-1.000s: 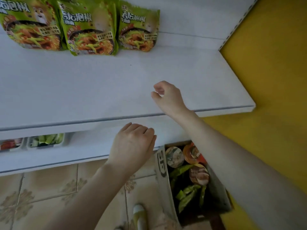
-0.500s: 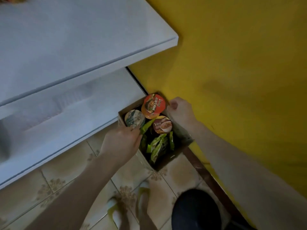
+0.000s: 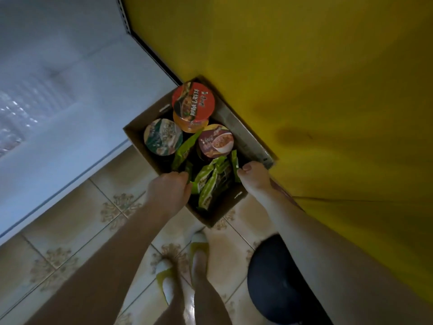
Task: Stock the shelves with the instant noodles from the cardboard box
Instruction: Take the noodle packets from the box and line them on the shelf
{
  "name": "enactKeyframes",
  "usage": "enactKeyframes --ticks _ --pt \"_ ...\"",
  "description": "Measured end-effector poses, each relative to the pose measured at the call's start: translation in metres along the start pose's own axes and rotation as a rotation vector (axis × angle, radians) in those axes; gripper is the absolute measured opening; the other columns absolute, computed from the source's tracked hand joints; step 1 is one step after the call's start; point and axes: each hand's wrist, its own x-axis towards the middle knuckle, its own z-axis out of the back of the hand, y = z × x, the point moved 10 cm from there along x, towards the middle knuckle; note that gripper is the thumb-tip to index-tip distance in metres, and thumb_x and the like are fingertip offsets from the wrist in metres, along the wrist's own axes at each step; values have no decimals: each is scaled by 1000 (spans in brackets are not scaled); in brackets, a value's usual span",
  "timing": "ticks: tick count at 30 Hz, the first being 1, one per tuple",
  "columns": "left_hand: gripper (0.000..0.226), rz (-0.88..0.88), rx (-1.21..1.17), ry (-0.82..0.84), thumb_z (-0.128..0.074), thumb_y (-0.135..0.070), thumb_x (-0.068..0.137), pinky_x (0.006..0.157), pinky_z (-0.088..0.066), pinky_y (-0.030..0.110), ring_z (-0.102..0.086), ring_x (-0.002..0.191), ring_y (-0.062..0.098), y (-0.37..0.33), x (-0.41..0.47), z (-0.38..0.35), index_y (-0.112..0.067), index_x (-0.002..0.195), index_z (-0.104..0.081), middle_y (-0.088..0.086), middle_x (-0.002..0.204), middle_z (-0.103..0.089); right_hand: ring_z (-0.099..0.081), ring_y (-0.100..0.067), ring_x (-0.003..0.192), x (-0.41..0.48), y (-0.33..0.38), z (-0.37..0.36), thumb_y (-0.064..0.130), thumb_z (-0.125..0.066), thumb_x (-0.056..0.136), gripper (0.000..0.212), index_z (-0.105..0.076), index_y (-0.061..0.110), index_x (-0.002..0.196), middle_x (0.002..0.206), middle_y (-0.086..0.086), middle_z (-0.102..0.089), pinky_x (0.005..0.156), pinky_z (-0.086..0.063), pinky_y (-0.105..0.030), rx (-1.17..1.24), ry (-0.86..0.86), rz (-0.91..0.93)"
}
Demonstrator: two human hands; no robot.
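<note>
The open cardboard box (image 3: 212,215) stands on the floor against the yellow wall. Inside it are a red-lidded cup (image 3: 193,100), a green-and-white cup (image 3: 162,136), a maroon cup (image 3: 215,141) and several green noodle packets (image 3: 208,184) standing on edge. My left hand (image 3: 168,191) reaches in at the near left, and its fingers curl round the left side of the green packets. My right hand (image 3: 254,178) is at the right side of the same bundle with its thumb against a green packet; its fingers are hidden behind the hand.
White shelves (image 3: 70,102) run along the left, the lowest one just left of the box. The yellow wall (image 3: 328,90) closes off the right. On the tiled floor (image 3: 70,231) below the box are my feet in green slippers (image 3: 199,247).
The view has swung down from the shelf to the box. Both hands have dropped from the shelf edge into the box and closed in on the green packets from either side.
</note>
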Motion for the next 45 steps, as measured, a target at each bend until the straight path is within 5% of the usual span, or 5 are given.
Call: enactKeyframes --ticks 7,19,23,29,45 --pt "28 44 -2 87 -46 -34 94 67 -45 33 -60 94 29 14 63 -100 -7 102 -50 11 100 -60 -27 -15 44 66 -34 -92 13 -48 93 46 -25 15 53 51 -2 -25 50 -27 -27 117 92 -47" --pt "15 92 -222 157 -48 2 91 72 -50 40 -61 89 39 28 94 -177 0 106 -48 23 96 -62 -48 -20 67 108 -71 -178 14 -57 88 32 -39 14 61 65 -1 -44 72 -48 -38 288 177 -233" --pt "16 69 -293 150 -47 3 91 71 -53 43 -63 86 38 20 90 -173 1 106 -51 23 93 -62 -42 -19 57 108 -77 -177 8 -53 88 28 -44 10 61 65 -4 -45 51 -36 -29 307 149 -235" --pt "17 65 -332 81 -45 5 90 66 -53 43 -63 77 38 5 75 -133 1 105 -54 22 86 -63 -25 -14 49 92 -74 -141 -9 -41 86 40 -28 11 54 58 -3 -31 46 -22 -25 208 58 -183" --pt "27 270 -324 -269 -44 -15 94 65 -45 37 -61 82 38 18 -72 141 -10 117 -57 20 93 -66 -31 -3 53 -61 106 22 8 -47 95 27 -37 21 73 62 10 -30 49 -31 -13 63 72 311"
